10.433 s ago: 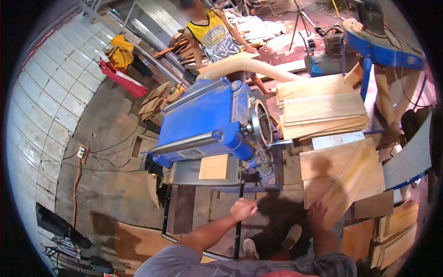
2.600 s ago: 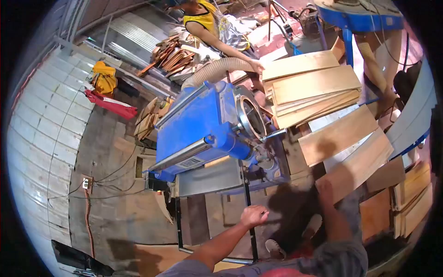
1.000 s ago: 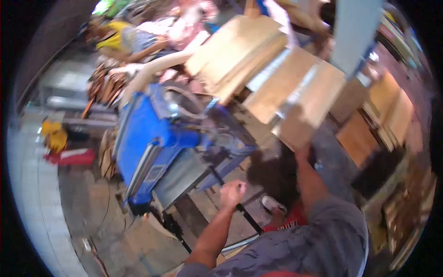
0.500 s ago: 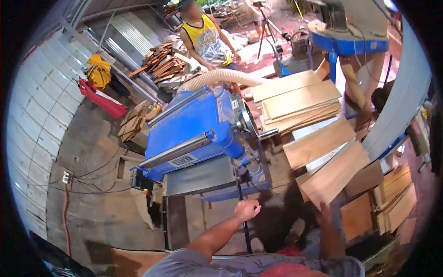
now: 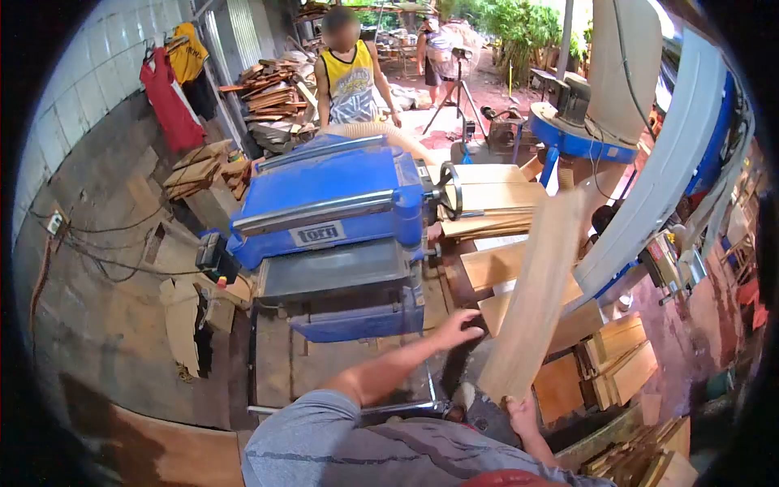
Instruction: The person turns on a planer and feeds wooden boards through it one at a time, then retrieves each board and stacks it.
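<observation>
My right hand point(image 5: 523, 412) grips the lower end of a long wooden board point(image 5: 533, 296). The board is raised and tilted, its far end pointing up toward the back right. To the board's left, my left hand point(image 5: 457, 331) reaches out with its fingers apart and holds nothing; a gap separates it from the board. Ahead of me stands a blue thickness planer point(image 5: 324, 191), its grey metal table point(image 5: 333, 272) facing me and a black handwheel point(image 5: 453, 191) on its right side.
Stacked boards point(image 5: 495, 195) lie right of the planer, with more boards point(image 5: 621, 357) lower right. Behind it a person in a yellow top point(image 5: 353, 81) stands near a wood pile point(image 5: 272, 93). A tripod point(image 5: 460, 97) stands farther back. Cables point(image 5: 114, 243) cross the floor at left.
My right hand has lifted the board off the others and turned it more upright. My left hand has let go of the planer's black bar and moved right, opening. The view has tilted up.
</observation>
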Tool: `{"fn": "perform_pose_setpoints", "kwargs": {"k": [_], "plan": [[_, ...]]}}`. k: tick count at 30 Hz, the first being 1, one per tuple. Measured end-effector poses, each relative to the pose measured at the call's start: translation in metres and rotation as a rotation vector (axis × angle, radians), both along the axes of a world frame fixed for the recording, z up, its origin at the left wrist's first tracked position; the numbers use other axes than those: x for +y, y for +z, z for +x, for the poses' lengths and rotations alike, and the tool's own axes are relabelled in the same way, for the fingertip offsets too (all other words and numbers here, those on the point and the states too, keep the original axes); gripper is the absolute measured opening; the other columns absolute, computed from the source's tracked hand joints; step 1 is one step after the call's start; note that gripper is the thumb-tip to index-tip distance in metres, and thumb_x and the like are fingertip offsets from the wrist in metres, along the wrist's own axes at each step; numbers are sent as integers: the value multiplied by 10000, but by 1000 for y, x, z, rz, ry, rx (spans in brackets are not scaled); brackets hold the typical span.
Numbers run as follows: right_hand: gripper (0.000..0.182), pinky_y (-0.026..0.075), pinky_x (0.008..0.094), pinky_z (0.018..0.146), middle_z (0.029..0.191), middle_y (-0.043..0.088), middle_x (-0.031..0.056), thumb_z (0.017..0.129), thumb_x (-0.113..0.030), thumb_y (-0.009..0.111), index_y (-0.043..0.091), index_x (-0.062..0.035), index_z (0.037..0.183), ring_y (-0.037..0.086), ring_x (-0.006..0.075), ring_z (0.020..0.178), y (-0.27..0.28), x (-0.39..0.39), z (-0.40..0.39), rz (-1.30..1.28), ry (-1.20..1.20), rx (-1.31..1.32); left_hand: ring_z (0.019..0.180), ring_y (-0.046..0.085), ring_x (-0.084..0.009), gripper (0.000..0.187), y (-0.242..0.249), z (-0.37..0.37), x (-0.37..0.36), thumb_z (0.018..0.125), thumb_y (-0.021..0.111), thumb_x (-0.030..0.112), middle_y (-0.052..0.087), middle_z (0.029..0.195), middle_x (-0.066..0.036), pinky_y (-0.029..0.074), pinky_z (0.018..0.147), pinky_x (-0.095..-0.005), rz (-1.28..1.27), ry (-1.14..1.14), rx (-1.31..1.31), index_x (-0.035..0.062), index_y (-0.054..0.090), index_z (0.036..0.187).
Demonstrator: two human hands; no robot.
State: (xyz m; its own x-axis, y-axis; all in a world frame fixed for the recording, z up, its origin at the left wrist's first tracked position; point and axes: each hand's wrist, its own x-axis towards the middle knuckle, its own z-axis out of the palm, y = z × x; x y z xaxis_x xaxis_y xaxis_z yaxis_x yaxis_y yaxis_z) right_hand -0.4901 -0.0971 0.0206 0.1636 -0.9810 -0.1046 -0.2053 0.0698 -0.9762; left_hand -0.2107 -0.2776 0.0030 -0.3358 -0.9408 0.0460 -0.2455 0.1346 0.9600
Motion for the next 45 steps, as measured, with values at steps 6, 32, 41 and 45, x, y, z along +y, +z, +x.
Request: {"fn": "perform_pose_setpoints", "kwargs": {"k": [6,32,41,45], "plan": [[850,217,453,1172,1520,217,323,766,-26,665,211,44,1481,198,476,1427,42,55,103,-344,262,496,1080,567,-216,536,57,-15,126,870,700,218,599,1172,-145,480,915,-394,34,310,451,-52,488,1281],[708,223,661,1101,1553,203,267,867,-98,536,253,-132,1515,190,479,1435,-3,11,307,-766,878,1107,1287,491,-331,792,-36,224,160,891,657,410,515,1352,-257,398,1055,-401,414,780,-181,-65,320,1427],[676,213,662,1106,1547,226,238,870,-89,553,295,-154,1491,194,455,1440,-18,-53,348,-705,840,1118,1090,619,-310,833,-88,218,181,917,637,306,581,1262,-243,514,902,-410,31,815,-198,84,137,1545],[767,197,683,1104,1554,218,226,830,-73,621,277,-194,1505,177,446,1449,-13,-74,359,-664,842,1068,625,632,-173,829,-41,221,184,936,617,212,680,928,-157,511,464,-306,410,704,176,217,78,1566]]}}
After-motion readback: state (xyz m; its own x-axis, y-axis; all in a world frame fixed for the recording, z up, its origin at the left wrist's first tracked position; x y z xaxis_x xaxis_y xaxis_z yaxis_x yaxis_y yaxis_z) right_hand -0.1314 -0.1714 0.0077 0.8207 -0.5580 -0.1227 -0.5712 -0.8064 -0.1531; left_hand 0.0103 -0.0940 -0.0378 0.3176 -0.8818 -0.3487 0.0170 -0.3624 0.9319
